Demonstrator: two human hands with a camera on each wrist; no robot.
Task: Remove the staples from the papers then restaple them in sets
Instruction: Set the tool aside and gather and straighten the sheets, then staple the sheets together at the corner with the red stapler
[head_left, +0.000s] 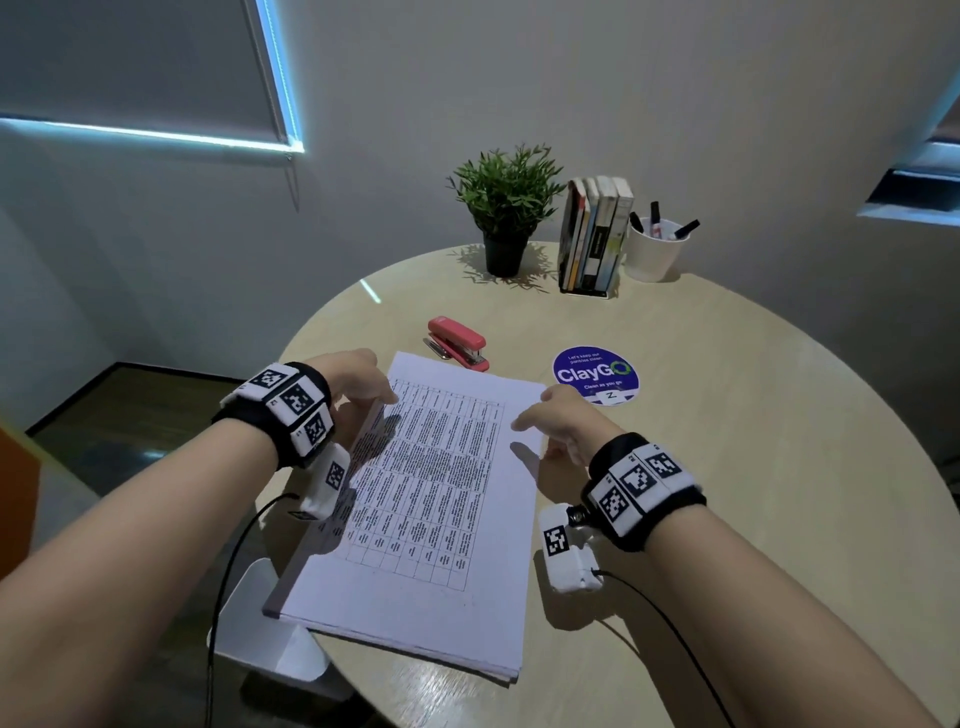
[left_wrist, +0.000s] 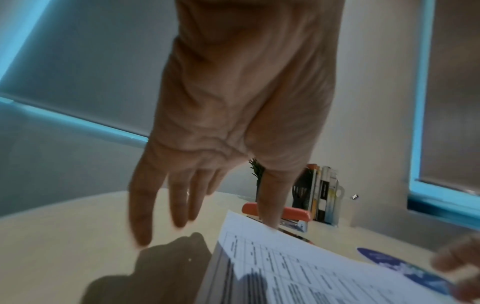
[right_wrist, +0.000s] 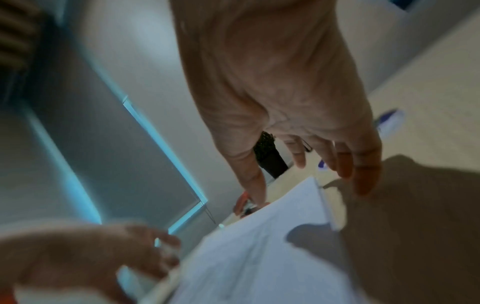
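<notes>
Item: papers (head_left: 436, 499), one thick stack with a printed table on top, lying on the round surface (head_left: 727, 467), its near corner overhanging the edge towards us.

Item: stapler (head_left: 458, 343), red, on the surface just beyond the far edge of the stack, untouched.

Item: left hand (head_left: 358, 387), at the far left corner of the stack. Grip: fingers straight and spread, holding nothing; in the left wrist view the thumb reaches the sheet edge while the other fingers hang over bare surface.

Item: right hand (head_left: 558, 423), at the far right edge of the stack. Grip: loose, fingers relaxed, nothing held; the right wrist view is blurred, so we cannot tell whether it touches the paper.

Not found: any staple in the sheets, too small to tell; any staple-removing tool.

Step in hand, as we judge it: taking hold of the stack to reach its bound corner. Handling notes:
- We should press the stack flat with one hand and lift only the top set with the other, so loose sheets do not fan out.
- We should draw the stack inward first; the overhang invites a slide off the edge.
- We should keep the stapler within reach.
</notes>
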